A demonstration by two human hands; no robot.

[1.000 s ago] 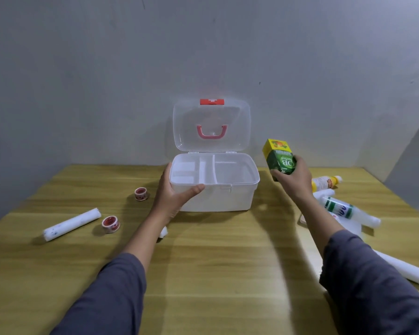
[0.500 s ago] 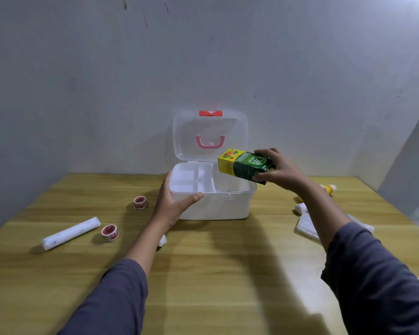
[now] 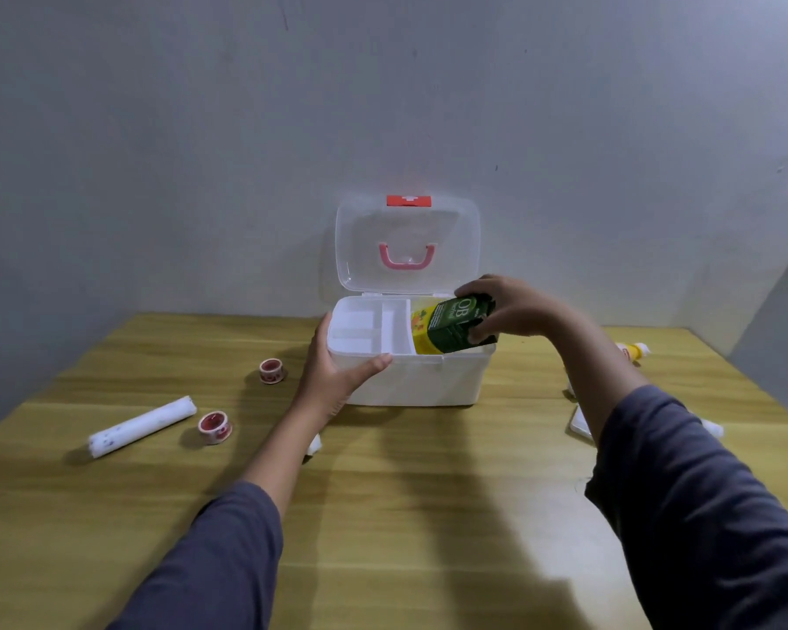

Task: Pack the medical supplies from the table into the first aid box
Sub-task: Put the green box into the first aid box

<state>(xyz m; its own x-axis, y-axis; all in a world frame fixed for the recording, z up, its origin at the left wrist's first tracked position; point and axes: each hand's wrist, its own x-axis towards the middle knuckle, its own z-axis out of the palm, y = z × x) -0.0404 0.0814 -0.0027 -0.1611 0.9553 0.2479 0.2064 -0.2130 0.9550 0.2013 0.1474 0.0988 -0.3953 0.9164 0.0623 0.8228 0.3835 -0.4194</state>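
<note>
Now the green and yellow carton [image 3: 446, 327] is tilted, with its yellow end down inside the right compartment of the first aid box [image 3: 410, 379], a little right of the centre of the frame. My right hand [image 3: 510, 309] is closed around the green upper end of the carton, fingers on the far side and thumb on the near side. My left hand [image 3: 333, 372] holds the left front corner of the box, the thumb lying along the front rim and the fingers around the left wall. The left compartments of the box look white and I see nothing in them. The clear lid [image 3: 408, 243] stands open against the wall, with a pink handle [image 3: 407, 257] and a red clasp [image 3: 408, 201] on top.

On the counter [image 3: 406, 516], in the left part of the frame, two small tape rolls lie: the far tape roll [image 3: 271, 370] and the near tape roll [image 3: 215, 427]. Just left of the near one lies a white bandage roll [image 3: 143, 426]. At the right edge, behind my right arm, a yellow-capped bottle [image 3: 633, 351] is partly visible, and a flat white packet [image 3: 582, 422] shows beside my sleeve.
</note>
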